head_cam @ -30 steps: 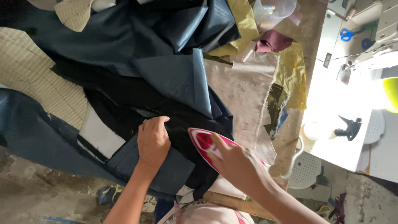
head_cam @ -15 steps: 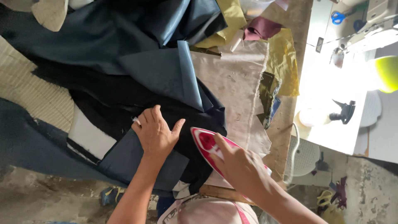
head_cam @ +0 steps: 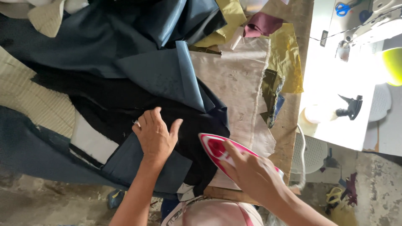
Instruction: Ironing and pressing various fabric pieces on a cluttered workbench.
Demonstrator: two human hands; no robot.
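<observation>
The left hand lies flat, fingers spread, on the black cloth left of the iron, whose handle the right hand grips near the worktop edge.

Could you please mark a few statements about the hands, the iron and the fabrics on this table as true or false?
1. The right hand grips a pink and white iron. True.
2. The left hand lies flat on black fabric. True.
3. The left hand holds blue scissors. False: blue scissors lie far off on the white sewing table, untouched.
4. The iron's tip points away from the black fabric. False: it points towards it.
5. A maroon fabric scrap lies near the table's far end. True.
</observation>
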